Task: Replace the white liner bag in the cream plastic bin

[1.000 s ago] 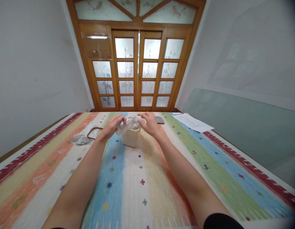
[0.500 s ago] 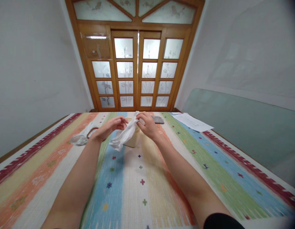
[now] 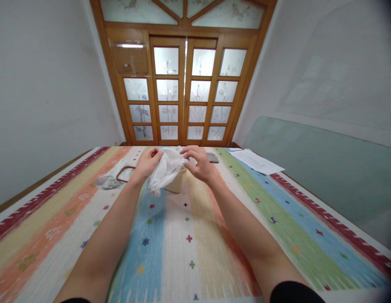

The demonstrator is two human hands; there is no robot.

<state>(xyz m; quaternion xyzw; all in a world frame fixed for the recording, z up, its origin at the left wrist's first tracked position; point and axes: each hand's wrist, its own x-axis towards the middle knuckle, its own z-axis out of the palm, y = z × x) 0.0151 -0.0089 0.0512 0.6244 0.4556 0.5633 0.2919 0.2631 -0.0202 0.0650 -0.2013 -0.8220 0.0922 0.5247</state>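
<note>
A thin white plastic bag (image 3: 168,169) is spread over the top of a cream-coloured container (image 3: 178,183), hanging down over its left side. My left hand (image 3: 148,162) pinches the bag's left upper edge between thumb and fingers. On the other side, my right hand (image 3: 198,163) has its fingers bent around the bag's right edge, with thumb and fingertips on the plastic. Most of the container is hidden behind the bag and my right hand.
Left of my left hand lie a brown ring-shaped handle (image 3: 122,173) and a crumpled clear bag (image 3: 108,181). A grey item (image 3: 212,158) and printed paper sheets (image 3: 256,162) lie to the right on the striped tablecloth (image 3: 176,252).
My left hand has closed on the bag, where before its fingers were loosely apart beside it. The bag is now spread wider between both hands.
</note>
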